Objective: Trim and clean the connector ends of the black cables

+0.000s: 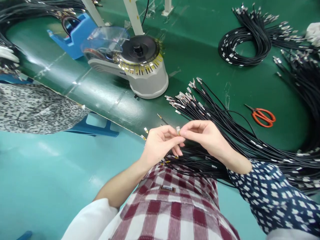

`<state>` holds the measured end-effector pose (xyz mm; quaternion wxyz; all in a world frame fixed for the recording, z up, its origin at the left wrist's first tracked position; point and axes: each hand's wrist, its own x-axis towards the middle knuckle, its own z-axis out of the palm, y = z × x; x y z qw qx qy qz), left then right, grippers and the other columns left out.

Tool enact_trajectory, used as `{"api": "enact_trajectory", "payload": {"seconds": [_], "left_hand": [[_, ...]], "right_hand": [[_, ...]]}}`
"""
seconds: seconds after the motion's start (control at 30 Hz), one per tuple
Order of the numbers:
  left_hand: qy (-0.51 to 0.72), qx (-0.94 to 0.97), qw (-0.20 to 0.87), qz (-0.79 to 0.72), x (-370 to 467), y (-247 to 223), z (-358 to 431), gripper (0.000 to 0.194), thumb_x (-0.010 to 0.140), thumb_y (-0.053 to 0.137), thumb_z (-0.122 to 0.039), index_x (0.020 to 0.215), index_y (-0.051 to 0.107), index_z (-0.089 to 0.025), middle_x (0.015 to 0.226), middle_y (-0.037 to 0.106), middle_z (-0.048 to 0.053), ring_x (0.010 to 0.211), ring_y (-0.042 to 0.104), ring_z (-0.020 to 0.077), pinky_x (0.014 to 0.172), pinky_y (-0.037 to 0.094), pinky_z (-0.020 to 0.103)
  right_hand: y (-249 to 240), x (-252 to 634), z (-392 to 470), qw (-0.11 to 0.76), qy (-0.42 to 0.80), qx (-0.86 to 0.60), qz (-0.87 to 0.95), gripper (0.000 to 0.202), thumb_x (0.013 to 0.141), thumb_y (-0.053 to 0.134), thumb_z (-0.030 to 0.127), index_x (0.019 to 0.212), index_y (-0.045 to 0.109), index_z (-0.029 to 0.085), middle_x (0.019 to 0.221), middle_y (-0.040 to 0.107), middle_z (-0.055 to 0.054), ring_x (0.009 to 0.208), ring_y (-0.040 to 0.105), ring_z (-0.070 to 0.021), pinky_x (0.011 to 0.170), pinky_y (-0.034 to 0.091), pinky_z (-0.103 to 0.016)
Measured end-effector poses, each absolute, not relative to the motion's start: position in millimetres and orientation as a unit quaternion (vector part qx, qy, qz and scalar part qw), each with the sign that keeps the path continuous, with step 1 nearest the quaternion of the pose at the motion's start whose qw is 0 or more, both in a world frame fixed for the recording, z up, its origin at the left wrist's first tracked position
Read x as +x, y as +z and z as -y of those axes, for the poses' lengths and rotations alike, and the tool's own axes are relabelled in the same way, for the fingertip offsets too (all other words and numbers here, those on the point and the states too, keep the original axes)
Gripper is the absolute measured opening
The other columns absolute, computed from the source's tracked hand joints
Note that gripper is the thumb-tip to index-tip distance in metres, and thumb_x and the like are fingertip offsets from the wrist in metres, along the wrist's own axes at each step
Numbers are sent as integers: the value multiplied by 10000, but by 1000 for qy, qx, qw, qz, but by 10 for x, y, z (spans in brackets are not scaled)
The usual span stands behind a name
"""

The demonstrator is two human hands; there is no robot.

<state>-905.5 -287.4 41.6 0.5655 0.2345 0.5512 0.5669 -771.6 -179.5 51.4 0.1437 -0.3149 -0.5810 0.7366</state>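
Both my hands meet above the cables at the table's near edge. Between their fingertips a small silvery cable connector (178, 129) points upward. My left hand (163, 141) is closed round the cable end, with thumb and index finger pinched near the connector. My right hand (203, 135) pinches the same connector from the right with thumb and index finger. A bundle of black cables (220, 123) with metal-tipped ends lies just beyond and to the right. More black cables (197, 163) lie under my hands, over the checked apron.
A grey round tape dispenser (150, 80) and a blue tape holder (80, 35) stand at the back left. Orange-handled scissors (263, 117) lie at the right. A coiled cable bundle (222, 50) sits behind them. At the left is a person's patterned clothing (37, 108).
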Motion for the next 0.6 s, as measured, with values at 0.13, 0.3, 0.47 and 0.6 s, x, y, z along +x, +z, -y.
{"api": "enact_trajectory", "payload": {"seconds": [0.13,0.3,0.47,0.6], "left_hand": [[560,245,561,-559,-9053,444,2876,311,717,809,-365,732,598,-138,603,705,29,420,656,159,388,526,217],[561,262,558,-552,-9068,444,2890,285,808,729,-394,745,628,-136,616,710,36,439,666,158,417,539,223],[607,258,561,-500,-9079,357,2919,202,870,671,-332,805,655,-141,677,726,38,473,684,163,429,542,226],[632,248,542,-495,-9085,328,2938,196,873,670,-332,827,670,-141,705,734,46,490,692,169,443,557,238]], "right_hand": [[515,-7726,1817,152,725,-326,587,202,739,777,375,741,729,178,729,709,-22,670,635,-152,703,524,-291],[543,-7741,1824,153,726,-320,589,172,753,761,342,724,720,178,702,691,-6,666,616,-138,714,504,-278],[520,-7736,1798,142,753,-303,566,172,765,756,350,750,732,180,736,699,-12,713,624,-148,755,500,-296],[439,-7695,1757,146,761,-326,542,190,774,745,377,806,766,191,764,721,-21,722,638,-149,799,499,-308]]}}
